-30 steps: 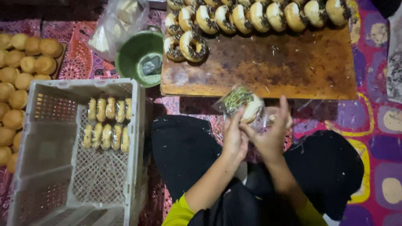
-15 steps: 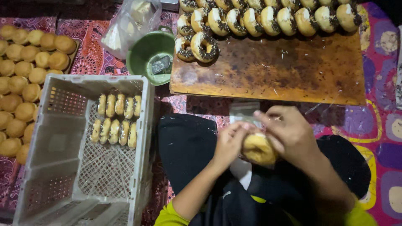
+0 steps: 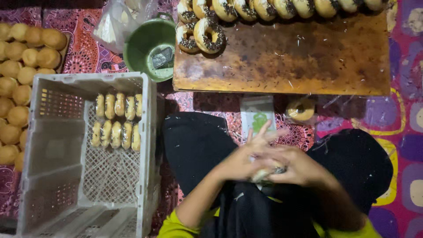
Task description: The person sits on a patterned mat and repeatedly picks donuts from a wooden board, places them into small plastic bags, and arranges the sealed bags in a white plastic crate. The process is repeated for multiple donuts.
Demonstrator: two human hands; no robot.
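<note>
While both hands meet over the lap, a wrapped doughnut (image 3: 267, 172) sits clamped between them: the left hand (image 3: 246, 159) covers it from the left with fingers (image 3: 263, 132) spread and pointing far, and the right hand (image 3: 299, 166) curls over it from the right. Only its pale near edge shows below the fingers. Just beyond, a lone doughnut (image 3: 300, 109) lies beside a stack of clear bags (image 3: 257, 115). Left, a grey crate (image 3: 53, 176) holds nine bagged doughnuts (image 3: 116, 121) in two rows. Farther off, a wooden board (image 3: 282, 61) carries sprinkled doughnuts (image 3: 207, 35), beside a green bowl (image 3: 143, 44).
</note>
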